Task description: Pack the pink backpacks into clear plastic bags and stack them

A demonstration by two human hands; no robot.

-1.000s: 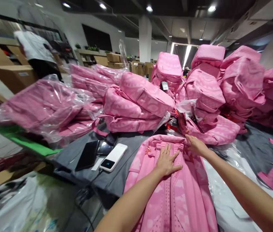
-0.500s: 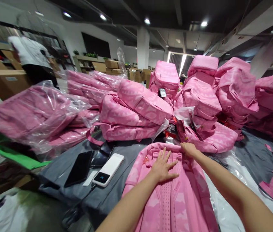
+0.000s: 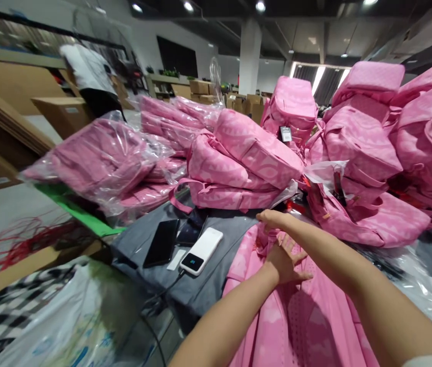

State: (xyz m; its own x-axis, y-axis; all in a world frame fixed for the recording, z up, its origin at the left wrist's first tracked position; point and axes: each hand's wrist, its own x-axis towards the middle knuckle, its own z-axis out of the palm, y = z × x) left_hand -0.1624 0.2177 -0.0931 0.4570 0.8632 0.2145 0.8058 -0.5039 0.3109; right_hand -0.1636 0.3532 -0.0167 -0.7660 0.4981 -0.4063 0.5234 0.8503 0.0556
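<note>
1. Head view: a pink backpack lies flat at the near edge of the grey desk, straps side up.
2. Our left hand rests palm down on its padded back, fingers spread.
3. Our right hand crosses just above the left, fingers curled tight on the bunched top edge of the pink backpack.
4. To the left lie a black phone and a white power bank, side by side.
5. Behind them is a heap of pink backpacks, with more in clear plastic bags further left.
6. Far back, a person in a white shirt stands by cardboard boxes.
</note>
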